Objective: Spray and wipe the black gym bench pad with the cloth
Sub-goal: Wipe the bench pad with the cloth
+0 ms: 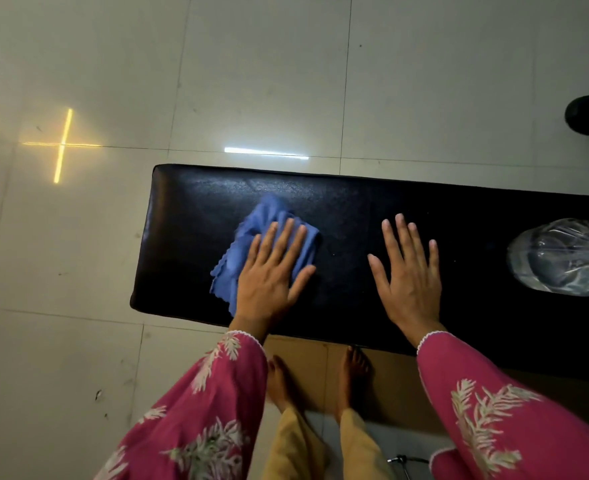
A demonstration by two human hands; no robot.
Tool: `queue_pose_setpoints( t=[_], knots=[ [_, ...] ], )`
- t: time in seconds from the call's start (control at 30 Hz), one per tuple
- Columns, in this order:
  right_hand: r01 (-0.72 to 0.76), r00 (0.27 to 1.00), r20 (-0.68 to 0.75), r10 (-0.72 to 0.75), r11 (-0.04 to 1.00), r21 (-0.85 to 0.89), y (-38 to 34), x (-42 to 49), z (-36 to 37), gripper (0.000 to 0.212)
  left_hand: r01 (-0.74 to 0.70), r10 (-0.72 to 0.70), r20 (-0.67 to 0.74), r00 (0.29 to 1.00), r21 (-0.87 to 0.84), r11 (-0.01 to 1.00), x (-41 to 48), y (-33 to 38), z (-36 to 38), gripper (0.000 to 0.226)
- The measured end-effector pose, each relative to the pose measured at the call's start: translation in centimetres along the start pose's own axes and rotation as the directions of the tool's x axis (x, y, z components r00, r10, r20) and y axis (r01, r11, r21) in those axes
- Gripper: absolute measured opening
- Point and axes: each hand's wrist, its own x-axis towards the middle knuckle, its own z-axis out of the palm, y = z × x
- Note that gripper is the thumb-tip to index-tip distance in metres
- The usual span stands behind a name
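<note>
Cloth (251, 237), soft and limp, lies under flat spread left hand (269, 275); right hand (407, 271), at 3 o'clock, rests splayed on pad (348, 209).

We see the pad (355, 216), long, black and glossy, lying flat across the view, its rounded end out beyond our left fingers (279, 237). The cloth (262, 223), blue and crumpled with a scalloped edge, lies on the pad under those spread fingers and pokes out past the fingertips. The pad under our right fingers (407, 244) is bare.
</note>
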Motion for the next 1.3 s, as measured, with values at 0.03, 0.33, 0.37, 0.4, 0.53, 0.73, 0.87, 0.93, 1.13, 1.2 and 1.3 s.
queue_pose_setpoints(
  t=[0.03,0.33,0.37,0.4,0.53,0.73,0.87,0.93,1.13,1.2,1.3],
  knots=[
    [0.01,1.0,0.006,-0.01,1.0,0.001,0.2,-0.1,-0.1,0.063,0.169,-0.169,-0.023,0.985,-0.027,0.985,-0.1,0.4,0.1,0.061],
    [-0.075,0.994,-0.075,0.077,0.997,0.03,2.9,-2.1,-1.1,0.058,-0.026,0.025,0.05,0.998,0.021,0.999,-1.6,4.4,-0.1,0.065],
    [-0.081,0.993,-0.087,0.084,0.996,0.035,3.2,-2.2,-1.2,0.058,0.04,-0.04,0.015,0.999,0.024,0.999,-1.3,4.0,0.0,0.064],
    [-0.088,0.992,-0.093,0.091,0.996,0.036,3.6,-2.3,-1.2,0.058,0.16,-0.16,-0.01,0.987,-0.005,0.987,-0.8,4.2,0.2,0.065],
    [-0.126,0.988,-0.088,0.128,0.991,0.033,4.7,-2.4,-1.3,0.059,0.403,-0.399,0.054,0.915,-0.102,0.91,0.3,9.3,0.2,0.071],
    [-0.147,0.986,-0.083,0.147,0.989,0.001,5.1,-2.3,-0.9,0.059,-0.175,0.177,0.075,0.981,-0.033,0.984,0.3,7.0,0.4,0.066],
    [-0.153,0.985,-0.085,0.152,0.988,-0.008,5.0,-2.4,-0.8,0.06,0.31,-0.309,0.029,0.951,-0.079,0.947,4.0,6.3,0.4,0.07],
    [-0.152,0.984,-0.09,0.15,0.988,-0.014,5.0,-2.4,-0.8,0.06,0.456,-0.454,0.048,0.89,-0.089,0.886,5.1,8.5,0.3,0.075],
    [-0.155,0.981,-0.119,0.151,0.988,-0.024,5.1,-2.4,-0.6,0.058,-0.222,0.227,0.09,0.97,-0.059,0.973,5.4,7.3,0.3,0.068],
    [-0.152,0.981,-0.122,0.148,0.988,-0.022,5.1,-2.4,-0.5,0.058,-0.145,0.147,0.051,0.988,-0.045,0.988,7.3,6.2,0.2,0.066],
    [-0.15,0.98,-0.132,0.146,0.988,-0.021,5.0,-2.4,-0.5,0.058,0.262,-0.257,0.069,0.964,-0.068,0.963,9.4,8.0,0.4,0.072]
  ],
)
